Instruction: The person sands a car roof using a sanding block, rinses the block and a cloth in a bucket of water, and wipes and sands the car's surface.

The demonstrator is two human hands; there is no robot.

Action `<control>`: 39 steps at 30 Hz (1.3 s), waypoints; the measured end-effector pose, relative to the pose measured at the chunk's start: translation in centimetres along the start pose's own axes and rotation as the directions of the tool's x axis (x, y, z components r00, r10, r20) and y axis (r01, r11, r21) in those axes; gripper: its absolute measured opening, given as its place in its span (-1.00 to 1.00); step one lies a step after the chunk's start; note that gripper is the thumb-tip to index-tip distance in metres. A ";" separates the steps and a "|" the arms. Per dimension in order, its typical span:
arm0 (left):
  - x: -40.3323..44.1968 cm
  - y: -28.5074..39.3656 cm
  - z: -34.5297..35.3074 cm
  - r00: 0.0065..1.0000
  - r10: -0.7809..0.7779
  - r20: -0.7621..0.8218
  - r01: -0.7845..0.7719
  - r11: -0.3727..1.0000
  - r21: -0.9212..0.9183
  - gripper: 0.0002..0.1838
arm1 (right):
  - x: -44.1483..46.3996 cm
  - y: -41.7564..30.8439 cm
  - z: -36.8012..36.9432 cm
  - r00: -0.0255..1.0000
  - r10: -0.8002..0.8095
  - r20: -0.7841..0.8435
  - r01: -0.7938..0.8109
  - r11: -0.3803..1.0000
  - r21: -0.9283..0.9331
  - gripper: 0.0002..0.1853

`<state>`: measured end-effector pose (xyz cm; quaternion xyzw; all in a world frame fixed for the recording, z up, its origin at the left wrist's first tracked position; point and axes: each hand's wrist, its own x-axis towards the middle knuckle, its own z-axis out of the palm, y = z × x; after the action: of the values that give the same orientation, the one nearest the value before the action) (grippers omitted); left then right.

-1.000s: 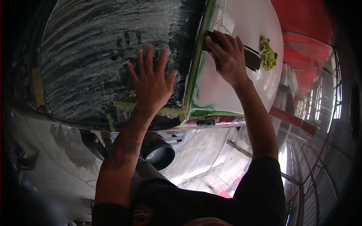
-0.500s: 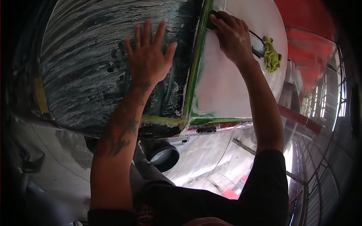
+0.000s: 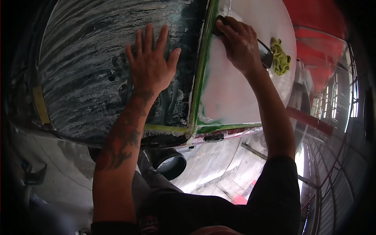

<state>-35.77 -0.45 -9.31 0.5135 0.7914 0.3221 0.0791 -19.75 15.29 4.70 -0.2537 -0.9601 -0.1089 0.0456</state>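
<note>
Nearest the person, a bucket [image 3: 171, 166] stood below the near edge of the bodywork, and a strip of yellowish tape [image 3: 166, 128] ran along the near edge of the dark panel [image 3: 86, 74]. Farther in, the left hand [image 3: 150, 74] lay on that panel, fingers straight and spread, holding nothing. Pale streaks covered much of it. Across a green strip [image 3: 200, 74], the white panel [image 3: 235, 94] looked smooth and wet over its middle, while green showed at its near left corner and faint pink marked its face; the finish seemed uneven, and how much work remained could not be told. Toward its far left part, the right hand [image 3: 239, 45] gripped a long dark block [image 3: 266, 58] with bent fingers. A crumpled green cloth [image 3: 280, 58] sat just beside the block's right end, near the panel's right edge.
</note>
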 end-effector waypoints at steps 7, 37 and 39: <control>0.0 -0.2 0.2 1.000 -0.007 0.018 0.007 1.000 0.004 -0.29 | 2.2 2.8 1.0 0.997 -0.039 -0.060 0.037 0.999 -0.037 -0.58; 0.3 0.0 -0.6 0.998 -0.016 0.054 0.016 1.000 -0.006 -0.28 | 4.0 5.6 1.5 0.995 -0.102 0.016 0.103 0.994 -0.035 -0.52; 0.3 0.1 -0.7 0.998 -0.011 0.058 0.011 1.000 -0.001 -0.29 | 2.8 4.0 0.6 0.995 -0.092 0.025 0.094 0.993 -0.071 -0.51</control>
<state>-36.12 -0.51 -8.63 0.5181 0.7915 0.3071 0.1039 -20.24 20.13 5.27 -0.2113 -0.9667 -0.1426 0.0209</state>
